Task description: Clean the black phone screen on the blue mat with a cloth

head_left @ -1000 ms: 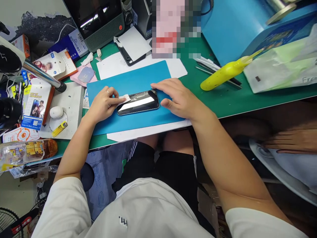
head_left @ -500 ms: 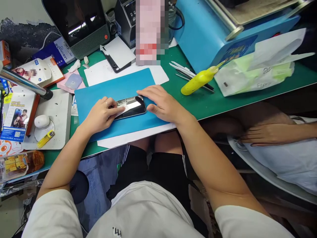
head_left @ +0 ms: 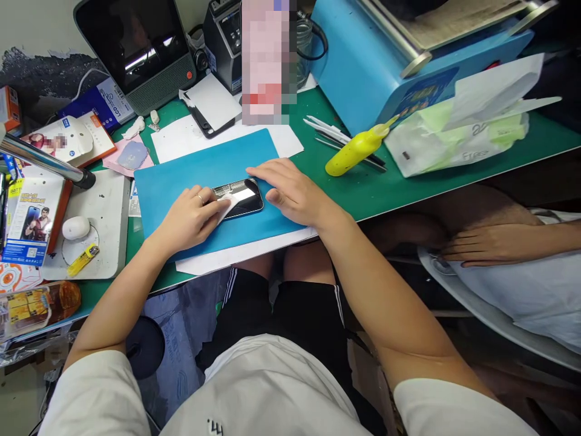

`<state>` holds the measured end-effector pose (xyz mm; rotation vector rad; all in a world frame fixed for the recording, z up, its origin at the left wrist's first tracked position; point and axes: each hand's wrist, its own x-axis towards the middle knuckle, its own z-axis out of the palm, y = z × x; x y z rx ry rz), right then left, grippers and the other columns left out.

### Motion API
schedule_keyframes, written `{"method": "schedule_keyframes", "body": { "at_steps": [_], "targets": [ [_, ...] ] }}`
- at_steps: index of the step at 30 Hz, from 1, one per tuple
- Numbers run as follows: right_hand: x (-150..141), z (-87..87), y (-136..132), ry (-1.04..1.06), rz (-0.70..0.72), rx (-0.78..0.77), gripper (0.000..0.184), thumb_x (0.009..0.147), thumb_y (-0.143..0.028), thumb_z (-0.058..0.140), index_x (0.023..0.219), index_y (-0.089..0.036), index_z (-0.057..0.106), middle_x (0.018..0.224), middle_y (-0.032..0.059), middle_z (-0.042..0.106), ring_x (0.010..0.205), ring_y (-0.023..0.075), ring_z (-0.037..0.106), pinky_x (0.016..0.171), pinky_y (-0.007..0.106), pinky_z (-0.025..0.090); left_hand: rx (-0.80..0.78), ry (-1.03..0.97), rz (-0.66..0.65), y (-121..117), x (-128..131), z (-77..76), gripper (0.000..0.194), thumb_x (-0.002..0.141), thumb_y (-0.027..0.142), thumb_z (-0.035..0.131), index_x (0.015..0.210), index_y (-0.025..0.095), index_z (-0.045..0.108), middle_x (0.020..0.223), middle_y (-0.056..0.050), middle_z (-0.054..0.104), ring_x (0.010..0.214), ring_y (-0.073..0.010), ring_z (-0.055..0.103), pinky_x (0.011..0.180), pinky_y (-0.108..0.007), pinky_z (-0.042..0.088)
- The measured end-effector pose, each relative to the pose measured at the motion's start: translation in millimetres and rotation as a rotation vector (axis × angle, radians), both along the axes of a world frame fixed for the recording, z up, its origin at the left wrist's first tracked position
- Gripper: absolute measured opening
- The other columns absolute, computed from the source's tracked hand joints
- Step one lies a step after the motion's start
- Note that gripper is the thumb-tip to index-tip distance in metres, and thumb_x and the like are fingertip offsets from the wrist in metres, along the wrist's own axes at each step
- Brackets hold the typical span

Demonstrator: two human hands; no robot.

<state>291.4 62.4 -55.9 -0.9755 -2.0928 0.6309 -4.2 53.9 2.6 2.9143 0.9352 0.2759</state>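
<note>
Blue, the work mat (head_left: 181, 172) lies flat on our green desk (head_left: 408, 191), with a smartphone (head_left: 247, 200) face up on it, directly in front of us. With our left hand (head_left: 193, 215) we hold a small white wipe (head_left: 228, 207) against the glass; that grip is closed, the fingers curled and pinching the wipe over the phone's left part. Our right hand (head_left: 290, 192) has its grip open and holds nothing: we rest the fingertips by the phone's upper right corner, thumb spread just beside its right end. White paper (head_left: 245, 245) shows under the mat's near edge. To the right we see a yellow squeeze bottle (head_left: 351, 156) lying across slim tools (head_left: 327, 134), near a tissue pack (head_left: 472, 142). To the left, a yellow lighter (head_left: 83, 260) lies by a white rounded case (head_left: 75, 227).
</note>
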Motion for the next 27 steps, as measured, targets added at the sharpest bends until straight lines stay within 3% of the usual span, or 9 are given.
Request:
{"method": "schedule_keyframes", "body": {
  "at_steps": [3, 11, 21, 27],
  "targets": [
    [-0.1, 1.2, 0.1, -0.007, -0.001, -0.010, 0.096, 0.101, -0.089, 0.019, 0.154, -0.025, 0.067, 0.144, 0.0157, 0.074, 0.135, 0.0372, 0.062, 0.121, 0.063, 0.044, 0.003, 0.029, 0.017, -3.4, 4.8, 1.9, 0.041, 0.116, 0.036, 0.044, 0.139, 0.017, 0.072, 0.110, -0.015, 0.072, 0.091, -0.0249, 0.057, 0.078, -0.041, 0.042],
    [-0.3, -0.4, 0.0, 0.002, -0.012, 0.004, 0.096, 0.102, -0.087, 0.019, 0.154, -0.022, 0.067, 0.144, 0.0165, 0.074, 0.136, 0.0365, 0.062, 0.121, 0.061, 0.045, 0.118, 0.073, 0.215, 0.1, -2.4, 1.4, 0.045, 0.115, 0.035, 0.038, 0.135, 0.015, 0.073, 0.102, -0.016, 0.070, 0.089, -0.0289, 0.053, 0.073, -0.043, 0.036],
    [0.4, 1.2, -0.1, 0.017, -0.005, -0.017, 0.098, 0.100, -0.089, 0.017, 0.153, -0.024, 0.068, 0.144, 0.0149, 0.075, 0.135, 0.0365, 0.063, 0.121, 0.062, 0.045, 0.009, 0.093, 0.053, -9.5, 8.3, 0.6, 0.048, 0.116, 0.035, 0.039, 0.150, 0.017, 0.068, 0.111, -0.015, 0.068, 0.094, -0.0265, 0.057, 0.082, -0.041, 0.041],
    [-0.2, 1.5, 0.1, 0.066, -0.015, 0.003, 0.097, 0.102, -0.088, 0.017, 0.153, -0.022, 0.068, 0.142, 0.0162, 0.075, 0.133, 0.0359, 0.065, 0.120, 0.061, 0.045, 0.018, 0.206, 0.042, -7.6, 49.1, 4.6, 0.049, 0.111, 0.030, 0.039, 0.151, 0.018, 0.063, 0.114, -0.016, 0.068, 0.096, -0.0297, 0.056, 0.080, -0.043, 0.038]
  ]
}}
